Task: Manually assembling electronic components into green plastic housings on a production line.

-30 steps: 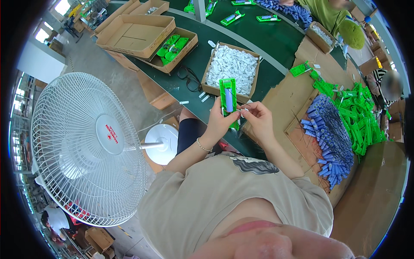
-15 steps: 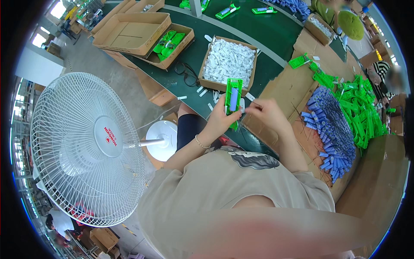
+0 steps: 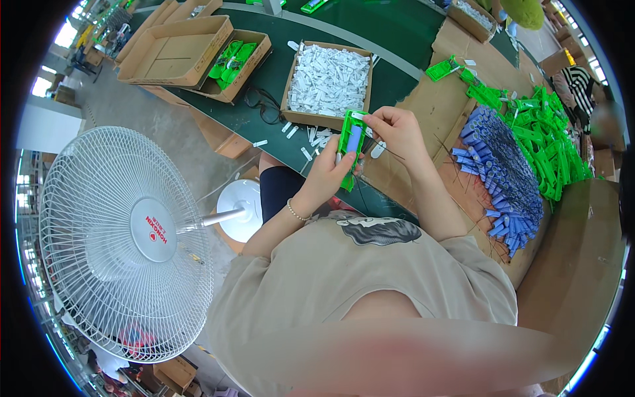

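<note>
In the head view, a green plastic housing [image 3: 350,151] with a blue cylindrical cell seated in it is held upright above the near edge of the dark green worktop [image 3: 397,40]. The left hand [image 3: 326,177] is wrapped around the lower part of the housing, fingers closed on its sides. The right hand [image 3: 391,131] is at the housing's top end, where thumb and forefinger are pinched together on a small white piece; thin dark wires trail from that spot toward the person's right.

Just behind the hands, an open cardboard box of white pieces [image 3: 329,81] sits on the worktop, and loose white pieces lie scattered between the box and the near edge. Toward the far left corner a shallow box with green parts [image 3: 233,61] stands beside an empty cardboard tray [image 3: 173,53]. On the cardboard sheet at the right side, a heap of blue cells [image 3: 504,173] lies next to a heap of green housings [image 3: 541,135]. A white pedestal fan [image 3: 122,241] stands on the floor to the person's left.

As a judgement, the pinched white piece could slip and drop among the loose ones, since it is held only by fingertips. The trailing wires could be snagged or pulled if the housing is turned. The cell could fall out should the housing be tilted.
</note>
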Available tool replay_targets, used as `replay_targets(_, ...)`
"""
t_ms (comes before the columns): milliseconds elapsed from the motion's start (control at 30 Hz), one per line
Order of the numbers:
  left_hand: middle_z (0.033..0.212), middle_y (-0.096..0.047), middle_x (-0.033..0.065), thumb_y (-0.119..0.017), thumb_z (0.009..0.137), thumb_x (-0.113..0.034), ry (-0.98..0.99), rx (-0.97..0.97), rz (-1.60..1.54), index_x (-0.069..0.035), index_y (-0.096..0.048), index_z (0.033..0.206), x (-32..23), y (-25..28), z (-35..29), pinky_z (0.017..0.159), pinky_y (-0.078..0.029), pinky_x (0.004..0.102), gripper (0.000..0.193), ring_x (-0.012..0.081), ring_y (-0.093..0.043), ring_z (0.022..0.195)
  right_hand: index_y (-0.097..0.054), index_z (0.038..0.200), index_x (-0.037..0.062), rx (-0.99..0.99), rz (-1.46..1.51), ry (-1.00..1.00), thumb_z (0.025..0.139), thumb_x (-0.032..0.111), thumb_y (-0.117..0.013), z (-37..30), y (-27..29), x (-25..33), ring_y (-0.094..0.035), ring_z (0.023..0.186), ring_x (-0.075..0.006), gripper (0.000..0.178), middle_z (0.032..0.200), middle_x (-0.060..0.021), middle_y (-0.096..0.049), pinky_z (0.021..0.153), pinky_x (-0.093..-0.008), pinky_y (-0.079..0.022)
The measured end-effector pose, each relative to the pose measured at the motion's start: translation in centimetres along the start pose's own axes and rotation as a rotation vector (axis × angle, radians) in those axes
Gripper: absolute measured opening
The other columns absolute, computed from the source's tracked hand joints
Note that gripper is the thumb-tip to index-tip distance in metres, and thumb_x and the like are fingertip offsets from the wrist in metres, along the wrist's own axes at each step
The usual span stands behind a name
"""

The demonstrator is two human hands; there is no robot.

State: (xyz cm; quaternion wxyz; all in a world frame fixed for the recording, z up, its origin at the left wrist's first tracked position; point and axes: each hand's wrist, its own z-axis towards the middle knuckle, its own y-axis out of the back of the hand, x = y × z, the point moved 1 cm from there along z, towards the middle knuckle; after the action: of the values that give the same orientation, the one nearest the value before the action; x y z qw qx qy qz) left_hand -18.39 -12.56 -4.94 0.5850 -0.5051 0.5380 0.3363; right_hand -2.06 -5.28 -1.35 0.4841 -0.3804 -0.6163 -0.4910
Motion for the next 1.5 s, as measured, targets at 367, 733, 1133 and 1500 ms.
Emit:
replay_targets(367, 0.098, -0.059, 0.0083, -0.045, 0.094, -0.01, 0.071, 0.128, 0.046, -0.002, -0.041, 0.123, -0.2, 1.1, 0.0, 0.069, -0.05, 0.0272, 0.031, 0.0116, -0.059, 0.077, -0.065, 0.095, 0.0002, 0.124, -0.334, 0.143, 0.084, 0.018, -0.064, 0.4, 0.6, 1.1, -0.056, 0.057, -0.0088, 0.021, 0.068, -0.0071, -0.063, 0.052, -0.0274, -0.045)
replay_targets(733, 0.121, -0.047, 0.0127, -0.046, 0.093, -0.025, -0.273, -0.199, -0.29, 0.001, -0.034, 0.133, 0.1, 4.4, 1.0, 0.091, -0.043, 0.0344, 0.049, 0.0201, -0.052, 0.106, -0.057, 0.108, -0.002, 0.004, 0.45, -0.269, 0.087, 0.012, -0.053, 9.2, 8.4, -1.5, -0.063, 0.072, -0.0165, 0.025, 0.089, -0.0089, -0.064, 0.059, -0.0259, -0.053)
replay_targets(1133, 0.103, -0.054, 0.0066, -0.05, 0.088, 0.002, -0.627, -0.578, 0.257, 0.001, -0.052, 0.113, -3.6, 9.9, 7.2, 0.075, -0.045, 0.0232, 0.025, 0.0108, -0.053, 0.084, -0.046, 0.11, -0.01, -0.755, 1.084, -0.402, 0.092, 0.007, -0.054, 39.1, 20.2, -19.9, -0.059, 0.099, -0.034, 0.026, 0.109, -0.0252, -0.055, 0.088, -0.0441, -0.053)
replay_targets(1500, 0.091, -0.059, 0.0169, -0.051, 0.079, -0.004, -0.853, -1.252, 0.981, 0.0, -0.06, 0.091, -14.7, 24.8, 35.5, 0.077, -0.048, 0.0401, 0.016, 0.0322, -0.057, 0.086, -0.049, 0.111, -0.0025, -0.218, 0.64, -0.483, 0.088, 0.021, -0.063, 21.4, 14.1, -5.9, -0.065, 0.085, -0.0273, 0.036, 0.101, -0.0195, -0.062, 0.071, -0.0358, -0.057)
